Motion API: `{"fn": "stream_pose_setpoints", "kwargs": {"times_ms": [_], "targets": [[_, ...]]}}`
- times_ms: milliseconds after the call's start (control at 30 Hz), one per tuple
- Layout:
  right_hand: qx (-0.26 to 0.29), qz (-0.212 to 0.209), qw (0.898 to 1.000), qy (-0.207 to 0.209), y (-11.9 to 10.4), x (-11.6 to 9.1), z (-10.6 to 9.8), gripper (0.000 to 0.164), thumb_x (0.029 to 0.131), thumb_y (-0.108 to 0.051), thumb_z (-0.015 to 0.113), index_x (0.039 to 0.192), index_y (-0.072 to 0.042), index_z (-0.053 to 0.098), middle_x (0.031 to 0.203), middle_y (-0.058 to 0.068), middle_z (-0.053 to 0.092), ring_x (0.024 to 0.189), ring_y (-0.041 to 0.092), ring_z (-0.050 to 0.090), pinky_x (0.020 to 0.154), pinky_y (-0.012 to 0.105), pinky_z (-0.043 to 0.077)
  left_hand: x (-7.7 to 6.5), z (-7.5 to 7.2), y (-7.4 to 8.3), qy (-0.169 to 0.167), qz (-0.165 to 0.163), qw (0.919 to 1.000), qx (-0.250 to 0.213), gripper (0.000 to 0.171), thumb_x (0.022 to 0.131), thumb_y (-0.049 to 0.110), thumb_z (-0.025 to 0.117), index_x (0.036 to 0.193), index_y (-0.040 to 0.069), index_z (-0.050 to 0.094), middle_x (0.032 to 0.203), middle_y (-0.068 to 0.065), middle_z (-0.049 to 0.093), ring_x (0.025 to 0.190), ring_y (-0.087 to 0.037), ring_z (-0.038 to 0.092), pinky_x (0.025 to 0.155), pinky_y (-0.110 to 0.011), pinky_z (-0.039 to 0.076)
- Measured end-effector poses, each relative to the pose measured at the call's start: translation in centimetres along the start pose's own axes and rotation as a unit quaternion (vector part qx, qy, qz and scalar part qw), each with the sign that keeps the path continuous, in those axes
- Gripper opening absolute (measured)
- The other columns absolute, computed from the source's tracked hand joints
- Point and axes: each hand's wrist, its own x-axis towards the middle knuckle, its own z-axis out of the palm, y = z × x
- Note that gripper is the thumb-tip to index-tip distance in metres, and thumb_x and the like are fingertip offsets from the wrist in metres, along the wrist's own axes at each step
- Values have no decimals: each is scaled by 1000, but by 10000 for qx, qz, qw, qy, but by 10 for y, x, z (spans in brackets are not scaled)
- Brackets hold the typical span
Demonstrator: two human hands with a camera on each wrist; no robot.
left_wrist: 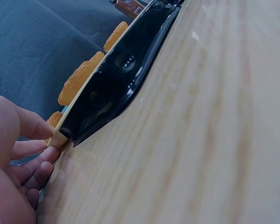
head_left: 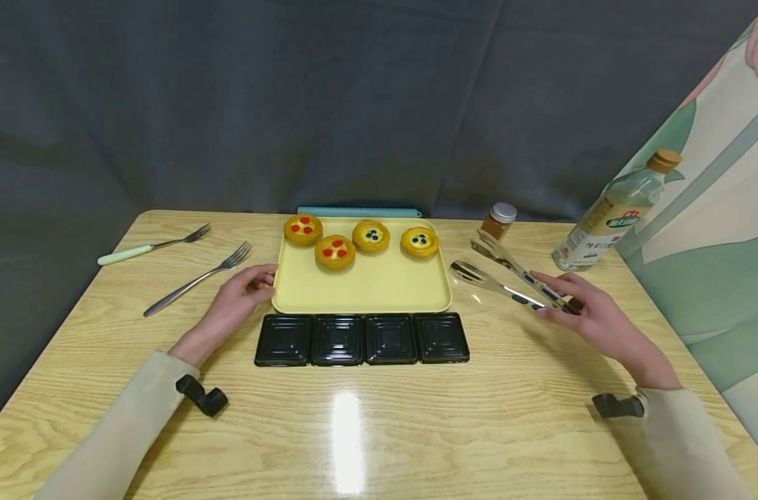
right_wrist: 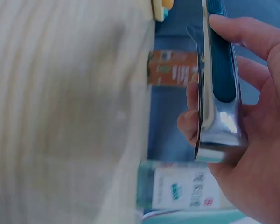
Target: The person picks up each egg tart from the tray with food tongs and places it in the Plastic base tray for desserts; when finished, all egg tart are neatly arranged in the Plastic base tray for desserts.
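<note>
A pale yellow tray (head_left: 366, 288) lies in the middle of the table. Along its far half sit two tarts with red pieces (head_left: 335, 253) and two tarts with dark blue dots (head_left: 371, 236). My left hand (head_left: 244, 295) holds the tray's left rim, its fingertips at the edge beside the black plastic in the left wrist view. In my right hand (head_left: 594, 316) is a pair of metal tongs (right_wrist: 224, 116) with dark grip pads, thumb on one arm and fingers round the other. The tongs' tips (head_left: 469, 272) are spread apart, right of the tray.
Several black square plastic trays (head_left: 363, 340) line the yellow tray's near edge. Two forks (head_left: 198, 278) lie at the left. A small brown jar (head_left: 499, 221) and a clear bottle (head_left: 613, 212) stand at the back right. Behind the tray lies a long teal item (head_left: 359, 212).
</note>
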Motion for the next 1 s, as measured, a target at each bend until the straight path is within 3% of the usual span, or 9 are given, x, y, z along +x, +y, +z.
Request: {"fn": "stream_pose_setpoints", "kwargs": {"times_ms": [233, 400, 633, 1000], "targets": [[-230, -162, 9996, 102, -25, 18, 5, 57, 95, -16, 73, 149, -14, 54, 109, 11, 57, 66, 16, 40, 59, 29, 37, 0, 0, 0, 14, -41, 10000, -27, 51, 100, 9, 57, 148, -1, 46, 123, -17, 54, 106, -28, 46, 90, -42, 38], [-338, -189, 9992, 56, -38, 33, 11, 54, 96, -17, 71, 147, -9, 54, 102, 11, 55, 72, 20, 42, 62, 31, 38, 1, 0, 0, 27, -41, 10000, 3, 51, 100, 9, 57, 148, -1, 46, 123, -17, 55, 106, -28, 47, 90, -42, 38], [-345, -17, 9994, -53, -50, 51, 21, 55, 98, -18, 69, 149, -5, 51, 96, 13, 47, 76, 23, 36, 63, 35, 33, 0, 0, 0, -3, -10, 10000, -4, 51, 100, 9, 57, 149, -1, 46, 123, -17, 55, 107, -28, 47, 91, -43, 38], [-493, 133, 9987, -70, -57, 66, 37, 57, 97, -14, 69, 148, 1, 48, 97, 19, 47, 75, 26, 39, 62, 38, 34, 1, 0, -1, 1, -10, 10000, -8, 50, 100, 9, 57, 148, 0, 46, 122, -17, 55, 106, -28, 47, 89, -42, 38]]}}
